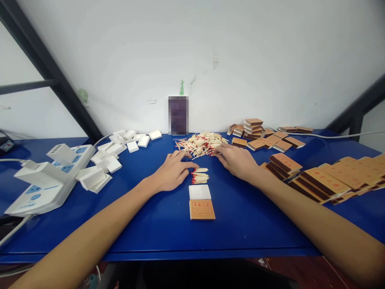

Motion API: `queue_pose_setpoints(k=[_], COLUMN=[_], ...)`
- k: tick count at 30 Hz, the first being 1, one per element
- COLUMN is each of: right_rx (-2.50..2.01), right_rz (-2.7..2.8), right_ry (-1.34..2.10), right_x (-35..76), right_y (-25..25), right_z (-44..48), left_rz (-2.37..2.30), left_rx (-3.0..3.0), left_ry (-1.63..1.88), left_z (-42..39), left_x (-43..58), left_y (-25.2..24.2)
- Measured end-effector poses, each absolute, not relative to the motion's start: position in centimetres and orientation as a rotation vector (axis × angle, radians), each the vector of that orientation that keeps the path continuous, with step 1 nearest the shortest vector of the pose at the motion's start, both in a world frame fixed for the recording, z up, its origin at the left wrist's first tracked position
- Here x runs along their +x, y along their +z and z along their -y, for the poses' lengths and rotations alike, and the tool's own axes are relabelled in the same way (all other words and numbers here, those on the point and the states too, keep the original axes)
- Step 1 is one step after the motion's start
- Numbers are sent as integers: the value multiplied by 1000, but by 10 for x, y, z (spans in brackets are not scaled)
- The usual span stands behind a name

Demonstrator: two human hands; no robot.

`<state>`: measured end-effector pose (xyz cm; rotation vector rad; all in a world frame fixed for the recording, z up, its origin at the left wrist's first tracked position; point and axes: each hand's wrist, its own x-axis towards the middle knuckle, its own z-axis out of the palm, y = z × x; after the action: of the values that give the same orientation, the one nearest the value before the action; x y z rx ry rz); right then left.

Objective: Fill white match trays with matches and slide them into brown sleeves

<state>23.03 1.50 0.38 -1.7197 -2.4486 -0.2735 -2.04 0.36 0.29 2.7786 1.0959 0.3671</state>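
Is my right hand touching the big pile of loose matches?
Touching. The head view shows the right hand with its fingertips on the near edge of the match pile, with no gap between them.

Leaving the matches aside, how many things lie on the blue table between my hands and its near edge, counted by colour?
White tray: 1
Orange sleeve: 1
Total: 2
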Motion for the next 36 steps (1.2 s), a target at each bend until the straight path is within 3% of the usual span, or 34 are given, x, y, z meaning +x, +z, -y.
queue_pose_setpoints(k=[14,23,36], right_rx=[-1539,-1272,-1210], right_rz=[2530,2374,2290], right_ry=[-249,166,293], right_x=[225,211,209], right_y=[4,-6,-6], right_z=[-14,-10,-6], left_rz=[-1074,-1102,-1197], left_rx=[2785,2780,2772], left_ry=[391,517,500], left_z=[-4,-5,-5], left_x=[-21,-21,-20], left_y=[1,0,-3])
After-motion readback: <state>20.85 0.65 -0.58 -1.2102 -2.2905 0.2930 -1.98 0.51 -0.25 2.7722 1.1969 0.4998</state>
